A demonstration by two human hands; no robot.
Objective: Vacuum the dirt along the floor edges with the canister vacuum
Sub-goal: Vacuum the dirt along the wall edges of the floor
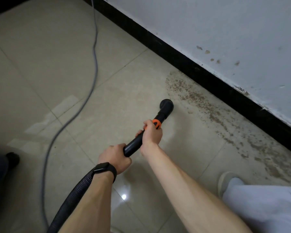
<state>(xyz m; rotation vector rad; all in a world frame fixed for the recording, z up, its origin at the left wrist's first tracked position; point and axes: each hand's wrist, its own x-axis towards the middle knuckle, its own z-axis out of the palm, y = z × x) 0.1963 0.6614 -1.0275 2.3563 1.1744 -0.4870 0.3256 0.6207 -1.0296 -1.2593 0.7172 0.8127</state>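
Observation:
A black vacuum wand point(133, 146) with an orange collar point(157, 123) slants down to a round black nozzle point(166, 105) resting on the beige tiled floor. My right hand point(152, 133) grips the wand just behind the collar. My left hand point(115, 158), with a black watch on its wrist, grips the wand's rear end. A ribbed black hose point(74, 197) runs back under my left forearm. Brown dirt point(208, 111) lies in a band along the black baseboard point(200, 71), starting just right of the nozzle. The canister is out of view.
A grey power cord point(92, 73) snakes across the floor from the top to the lower left. A dark shoe point(13, 158) is at the left edge. My light shoe point(225, 180) and pale trouser leg are at the lower right. The white wall point(225, 31) is stained.

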